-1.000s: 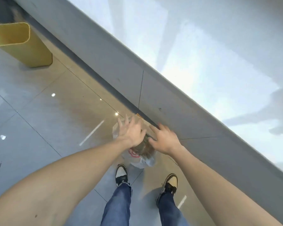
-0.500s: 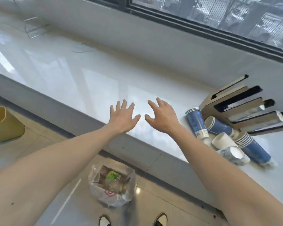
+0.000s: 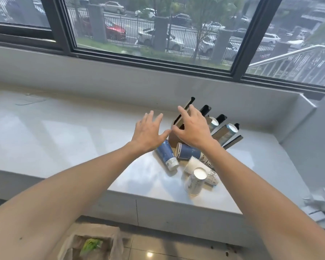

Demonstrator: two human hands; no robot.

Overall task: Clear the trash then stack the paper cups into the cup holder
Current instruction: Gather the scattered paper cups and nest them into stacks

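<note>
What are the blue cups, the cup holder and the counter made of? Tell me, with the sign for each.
Blue cups: apparently paper, matte printed walls, rolled rims and white insides.
Cup holder: unclear; brown panels with a slight sheen and black edges suggest coated board or laminated wood.
Counter: looks like polished stone or a solid composite, white and glossy, mirroring the window light.
</note>
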